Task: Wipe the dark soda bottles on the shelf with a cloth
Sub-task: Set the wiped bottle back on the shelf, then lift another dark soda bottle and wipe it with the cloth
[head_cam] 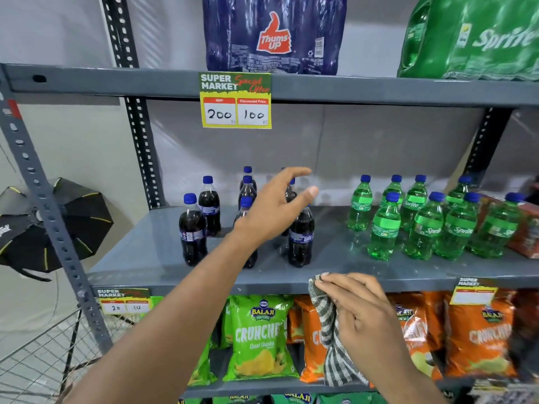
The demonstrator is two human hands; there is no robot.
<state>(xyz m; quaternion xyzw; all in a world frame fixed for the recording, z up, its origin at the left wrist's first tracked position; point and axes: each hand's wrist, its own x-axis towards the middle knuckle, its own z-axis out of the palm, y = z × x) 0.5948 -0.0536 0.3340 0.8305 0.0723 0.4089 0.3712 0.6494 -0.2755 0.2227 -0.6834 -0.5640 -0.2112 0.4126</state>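
reached with left hand (pixel 275 205), fingers spread and empty, over dark soda bottles (pixel 192 231) clustered left on grey middle shelf (pixel 145 258); pinched striped cloth (pixel 329 330) in right hand (pixel 358 310) at shelf's front edge.

Dark soda bottles (pixel 192 231) stand upright, blue-capped, clustered left on the grey shelf (pixel 145 258) — striped cloth (pixel 329 330) hangs below.

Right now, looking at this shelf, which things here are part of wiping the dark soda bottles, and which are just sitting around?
Part of the job:
- dark soda bottles on the middle shelf
- striped cloth, held in the right hand
- left hand, open, reaching among the bottles

Just sitting around:
- green Sprite bottles
- chip bags below
- shrink-wrapped packs on top
- price tag
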